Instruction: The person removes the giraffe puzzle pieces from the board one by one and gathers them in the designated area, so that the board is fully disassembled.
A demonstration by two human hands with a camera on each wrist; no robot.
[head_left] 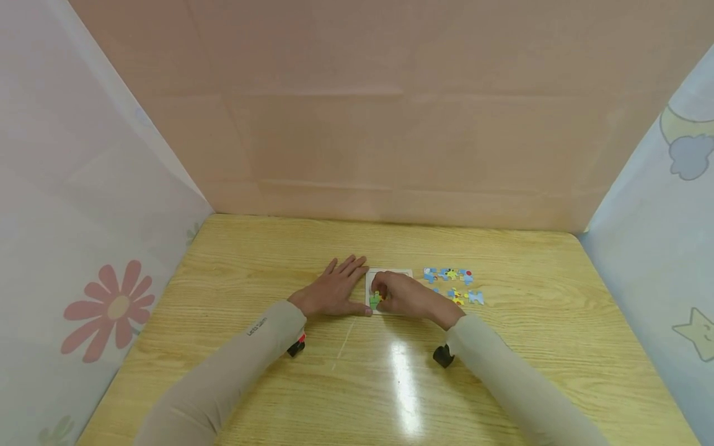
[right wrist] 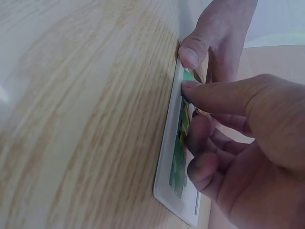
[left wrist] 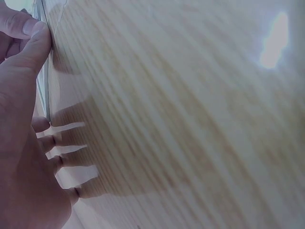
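A small white-rimmed puzzle tray [head_left: 409, 272] lies on the wooden table, with green printed pieces [right wrist: 177, 164] inside it along the near side. My right hand [head_left: 406, 295] is over the tray, thumb and fingers curled, pinching a small puzzle piece [right wrist: 202, 112] mostly hidden by the fingers. My left hand [head_left: 334, 292] rests on the table at the tray's left side, fingers spread and straight. Its thumb [right wrist: 191, 56] touches the tray's near left corner.
Several loose blue and yellow puzzle pieces [head_left: 452, 274] lie in two rows right of the tray, partly behind my right hand. The wooden table [head_left: 251, 254] meets a tan back wall [head_left: 334, 142] and patterned side panels. Glare shows on the near tabletop.
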